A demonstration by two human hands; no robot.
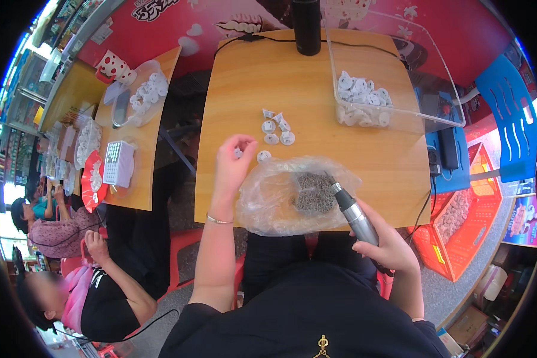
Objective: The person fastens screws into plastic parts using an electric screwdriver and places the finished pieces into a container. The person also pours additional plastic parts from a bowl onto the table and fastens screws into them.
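My right hand point(389, 240) is wrapped round a silver and black electric screwdriver point(358, 219). Its tip points down over a heap of small grey screws point(315, 192) in a clear plastic bag point(262, 203) that lies spread at the table's near edge. Left of the bag, my left hand point(232, 162) has its fingers curled round a small white plastic part point(238, 153), mostly covered by the fingers. Beside those fingertips rests a round white part point(264, 156). Farther off, several similar white parts point(269, 126) lie in a loose cluster.
A clear plastic bin point(394, 116) with many white parts stands at the far right of the wooden table point(232, 89). A black cylinder point(306, 27) and a cable are at the back. An orange crate point(453, 238) sits to the right. Other people point(101, 292) sit at a left-hand table.
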